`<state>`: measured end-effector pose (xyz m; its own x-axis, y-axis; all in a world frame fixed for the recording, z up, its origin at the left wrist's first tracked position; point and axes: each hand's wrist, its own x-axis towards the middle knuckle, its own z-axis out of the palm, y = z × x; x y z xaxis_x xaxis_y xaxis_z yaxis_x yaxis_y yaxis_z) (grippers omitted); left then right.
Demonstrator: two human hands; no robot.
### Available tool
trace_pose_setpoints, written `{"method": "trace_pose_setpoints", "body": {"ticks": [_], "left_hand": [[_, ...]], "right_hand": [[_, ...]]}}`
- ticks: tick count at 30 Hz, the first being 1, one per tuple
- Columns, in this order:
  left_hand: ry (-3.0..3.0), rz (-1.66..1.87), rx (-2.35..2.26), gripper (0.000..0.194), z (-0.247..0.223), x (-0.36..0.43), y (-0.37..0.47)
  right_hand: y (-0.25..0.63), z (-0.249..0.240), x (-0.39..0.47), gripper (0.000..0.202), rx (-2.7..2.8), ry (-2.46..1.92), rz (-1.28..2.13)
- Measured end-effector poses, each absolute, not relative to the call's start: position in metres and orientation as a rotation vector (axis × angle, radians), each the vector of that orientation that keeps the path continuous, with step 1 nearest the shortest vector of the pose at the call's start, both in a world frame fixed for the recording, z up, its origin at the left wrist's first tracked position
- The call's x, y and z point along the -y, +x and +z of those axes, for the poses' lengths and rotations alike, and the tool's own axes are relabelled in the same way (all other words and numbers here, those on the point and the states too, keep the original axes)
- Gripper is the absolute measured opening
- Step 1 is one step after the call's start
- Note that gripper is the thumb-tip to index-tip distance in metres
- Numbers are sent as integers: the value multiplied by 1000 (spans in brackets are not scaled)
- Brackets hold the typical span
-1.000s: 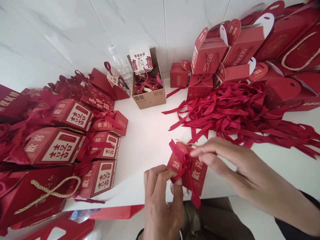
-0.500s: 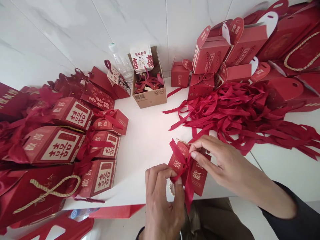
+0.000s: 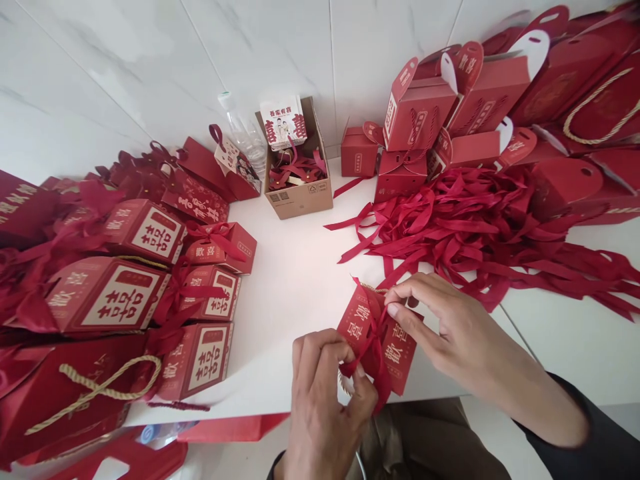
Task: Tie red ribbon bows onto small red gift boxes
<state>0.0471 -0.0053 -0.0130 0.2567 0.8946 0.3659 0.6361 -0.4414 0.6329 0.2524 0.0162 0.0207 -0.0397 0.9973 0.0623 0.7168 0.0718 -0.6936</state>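
Observation:
A small red gift box with white characters sits at the table's front edge, tilted in view. Red ribbon is looped and knotted across its top. My left hand pinches a piece of that ribbon at the box's left side. At the upper right of the knot, my right hand has thumb and index finger closed on another part of the ribbon. A twisted cream cord shows beside my left fingers. The box's underside is hidden.
A heap of loose red ribbons lies behind my right hand. Folded red boxes stand at the back right. Finished-looking bowed boxes are stacked on the left. A cardboard box and a plastic bottle stand by the wall.
The ribbon across the box has drawn in closer to the knot, and its upper left loop and hanging tail look shorter. Both hands have shifted only slightly.

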Motion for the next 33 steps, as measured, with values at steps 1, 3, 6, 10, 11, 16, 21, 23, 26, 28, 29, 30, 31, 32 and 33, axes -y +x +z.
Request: {"method": "trace_pose_setpoints", "body": {"ticks": [1, 3, 6, 10, 11, 16, 21, 23, 26, 28, 29, 30, 31, 32, 33], "left_hand": [[2178, 1000, -1407, 28, -13, 5, 47], [2173, 994, -1423, 27, -12, 5, 46], [2194, 1001, -1399, 24, -9, 3, 45], [2284, 995, -1332, 25, -7, -1, 45], [2294, 984, -1330, 26, -7, -2, 45], [2245, 1002, -1374, 24, -8, -1, 49], [2194, 1022, -1378, 19, -7, 0, 50], [2186, 1015, -1365, 19, -8, -1, 49], [2180, 1022, -1361, 20, -9, -2, 48], [2172, 1026, -1364, 23, -9, -2, 48], [2166, 1025, -1363, 24, -9, -2, 49], [2155, 1026, -1368, 23, -9, -2, 49], [2144, 1023, -1372, 22, -9, -1, 49], [2134, 1020, -1376, 21, -9, -1, 50], [2121, 1015, -1382, 19, -8, 0, 50]], "right_hand": [[253, 21, -16, 21, 1806, -1704, 671], [253, 23, -14, 20, 1802, -1697, 680], [252, 26, -15, 25, 1870, -1607, 633], [248, 28, -22, 34, 2114, -1438, 542], [248, 28, -24, 27, 2155, -1425, 534], [253, 36, -30, 17, 2190, -1401, 397], [259, 43, -28, 19, 2170, -1432, 411], [261, 43, -27, 21, 2129, -1472, 434], [264, 40, -25, 21, 2053, -1539, 457], [268, 36, -24, 19, 1997, -1620, 483], [270, 34, -24, 18, 1971, -1666, 498], [272, 32, -24, 18, 1944, -1710, 519], [274, 30, -23, 18, 1918, -1748, 539], [276, 29, -22, 19, 1897, -1779, 556], [277, 29, -21, 19, 1877, -1803, 569]]}}
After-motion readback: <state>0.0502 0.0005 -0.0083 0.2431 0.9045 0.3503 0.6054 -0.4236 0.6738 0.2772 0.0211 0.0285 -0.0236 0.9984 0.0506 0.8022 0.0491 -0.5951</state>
